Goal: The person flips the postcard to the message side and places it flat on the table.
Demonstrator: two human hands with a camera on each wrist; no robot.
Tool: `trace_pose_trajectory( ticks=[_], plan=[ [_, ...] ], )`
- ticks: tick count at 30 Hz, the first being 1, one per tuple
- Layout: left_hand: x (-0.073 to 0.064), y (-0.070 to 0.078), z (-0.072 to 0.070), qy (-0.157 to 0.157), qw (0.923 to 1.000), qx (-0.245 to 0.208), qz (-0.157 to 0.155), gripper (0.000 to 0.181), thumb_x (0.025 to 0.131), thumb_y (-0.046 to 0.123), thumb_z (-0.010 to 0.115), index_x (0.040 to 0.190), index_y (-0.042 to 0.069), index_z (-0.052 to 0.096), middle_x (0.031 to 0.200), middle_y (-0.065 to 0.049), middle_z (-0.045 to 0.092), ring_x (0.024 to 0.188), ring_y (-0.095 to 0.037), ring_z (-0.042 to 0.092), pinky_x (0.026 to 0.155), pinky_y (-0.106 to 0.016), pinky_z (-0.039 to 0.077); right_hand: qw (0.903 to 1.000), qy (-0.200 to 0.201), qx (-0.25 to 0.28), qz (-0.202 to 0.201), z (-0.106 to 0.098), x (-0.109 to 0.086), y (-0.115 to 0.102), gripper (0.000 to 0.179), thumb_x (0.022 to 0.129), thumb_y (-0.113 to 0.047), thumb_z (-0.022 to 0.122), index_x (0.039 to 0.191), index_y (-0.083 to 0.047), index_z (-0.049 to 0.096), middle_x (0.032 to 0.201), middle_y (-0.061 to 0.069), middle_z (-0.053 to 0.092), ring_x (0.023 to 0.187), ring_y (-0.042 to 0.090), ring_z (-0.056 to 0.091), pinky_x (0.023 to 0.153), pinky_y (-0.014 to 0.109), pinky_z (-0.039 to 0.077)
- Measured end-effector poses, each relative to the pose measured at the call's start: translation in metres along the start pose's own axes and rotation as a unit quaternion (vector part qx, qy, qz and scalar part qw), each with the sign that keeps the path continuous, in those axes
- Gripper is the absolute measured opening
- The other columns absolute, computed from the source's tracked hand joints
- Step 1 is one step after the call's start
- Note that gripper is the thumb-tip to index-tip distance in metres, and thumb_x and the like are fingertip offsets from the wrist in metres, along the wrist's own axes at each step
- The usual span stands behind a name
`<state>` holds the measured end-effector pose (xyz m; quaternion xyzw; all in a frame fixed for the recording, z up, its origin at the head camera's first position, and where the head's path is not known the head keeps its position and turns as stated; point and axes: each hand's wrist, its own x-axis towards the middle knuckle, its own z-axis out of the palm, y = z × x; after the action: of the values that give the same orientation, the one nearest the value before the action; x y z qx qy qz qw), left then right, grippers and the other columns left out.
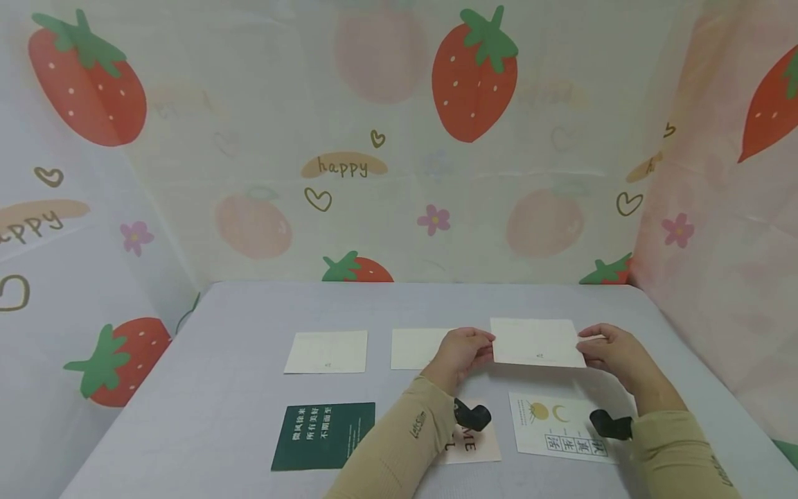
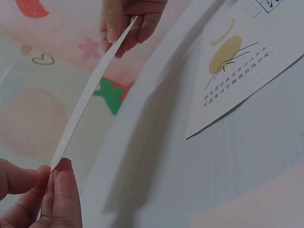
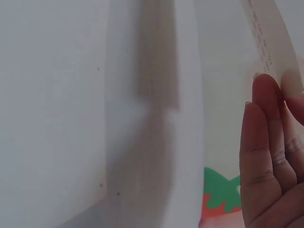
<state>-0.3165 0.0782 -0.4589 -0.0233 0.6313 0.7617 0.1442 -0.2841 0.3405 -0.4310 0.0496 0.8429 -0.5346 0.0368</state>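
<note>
While both forearms (image 1: 399,440) (image 1: 676,443) reach forward, the hands (image 1: 460,353) (image 1: 620,357) pinch a raised white card (image 1: 537,339) by opposite edges.

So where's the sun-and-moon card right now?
In the head view, the sun-and-moon card lies on the table at right, below the white card held between left hand and right hand.

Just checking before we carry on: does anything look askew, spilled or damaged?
Nothing looks spilled or torn. One mild oddity: the raised white card between the left hand and right hand bows rather than lying flat, clearest in the left wrist view. That may just be from how it's held.
</note>
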Motion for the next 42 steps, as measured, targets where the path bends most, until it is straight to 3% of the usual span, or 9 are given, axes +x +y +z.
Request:
trace_pose_trajectory(
  ticks=[8, 18, 23, 33, 39, 42],
  plan=[
    [0.001, -0.0026, 0.0012, 0.009, 0.9998, 0.02, 0.004, 0.011, 0.081, -0.003, 0.06, 0.087, 0.003, 0.067, 0.082, -0.006, 0.064, 0.068, -0.013, 0.061, 0.064, -0.025, 0.054, 0.9999, -0.003, -0.017, 0.0, 0.0001, -0.0006, 0.0014, 0.046, 0.09, -0.017, 0.058, 0.126, 0.007, 0.042, 0.101, 0.01, 0.061, 0.081, 0.011, 0.061, 0.072, 0.025, 0.052],
    [-0.0014, -0.0017, 0.0046, 0.033, 0.9965, 0.075, 0.013, 0.011, 0.079, -0.001, 0.063, 0.083, 0.008, 0.066, 0.08, -0.005, 0.061, 0.067, -0.014, 0.059, 0.062, -0.026, 0.053, 0.9999, -0.014, -0.009, 0.0, 0.0034, -0.0038, -0.0013, 0.043, 0.09, -0.014, 0.056, 0.124, 0.009, 0.043, 0.099, 0.01, 0.061, 0.081, 0.012, 0.061, 0.072, 0.026, 0.053],
    [-0.0021, -0.0009, 0.005, 0.034, 0.9968, 0.071, 0.019, 0.011, 0.079, -0.003, 0.063, 0.084, 0.007, 0.062, 0.079, -0.006, 0.059, 0.066, -0.015, 0.059, 0.062, -0.028, 0.053, 0.9999, -0.014, -0.009, 0.003, 0.005, -0.0053, -0.0035, 0.043, 0.09, -0.013, 0.056, 0.123, 0.009, 0.042, 0.098, 0.009, 0.062, 0.08, 0.013, 0.061, 0.072, 0.027, 0.053],
    [-0.0018, 0.0007, 0.0081, 0.043, 0.9979, 0.047, 0.008, 0.045, 0.076, -0.005, 0.063, 0.118, 0.009, 0.055, 0.082, -0.009, 0.061, 0.064, -0.016, 0.06, 0.06, -0.027, 0.053, 0.9999, -0.014, -0.009, 0.004, 0.0034, -0.0053, -0.0008, 0.043, 0.09, -0.013, 0.057, 0.124, 0.009, 0.043, 0.095, 0.006, 0.061, 0.079, 0.012, 0.06, 0.071, 0.026, 0.053],
    [-0.002, -0.0017, 0.0081, 0.028, 0.9974, 0.064, 0.017, 0.03, 0.078, -0.005, 0.061, 0.104, 0.009, 0.061, 0.084, -0.006, 0.062, 0.068, -0.016, 0.06, 0.062, -0.027, 0.053, 0.9997, -0.011, -0.011, 0.016, 0.0026, -0.0035, 0.0038, 0.043, 0.09, -0.013, 0.057, 0.124, 0.007, 0.043, 0.095, 0.006, 0.062, 0.08, 0.014, 0.06, 0.072, 0.027, 0.052],
    [-0.0021, -0.003, 0.009, 0.028, 0.9937, 0.105, 0.028, 0.027, 0.079, -0.005, 0.062, 0.102, 0.008, 0.062, 0.083, -0.005, 0.061, 0.069, -0.015, 0.061, 0.062, -0.027, 0.054, 0.9997, -0.013, -0.009, 0.02, 0.002, -0.003, 0.0061, 0.043, 0.089, -0.012, 0.057, 0.124, 0.008, 0.043, 0.097, 0.006, 0.062, 0.081, 0.014, 0.06, 0.073, 0.028, 0.052]
  ],
)
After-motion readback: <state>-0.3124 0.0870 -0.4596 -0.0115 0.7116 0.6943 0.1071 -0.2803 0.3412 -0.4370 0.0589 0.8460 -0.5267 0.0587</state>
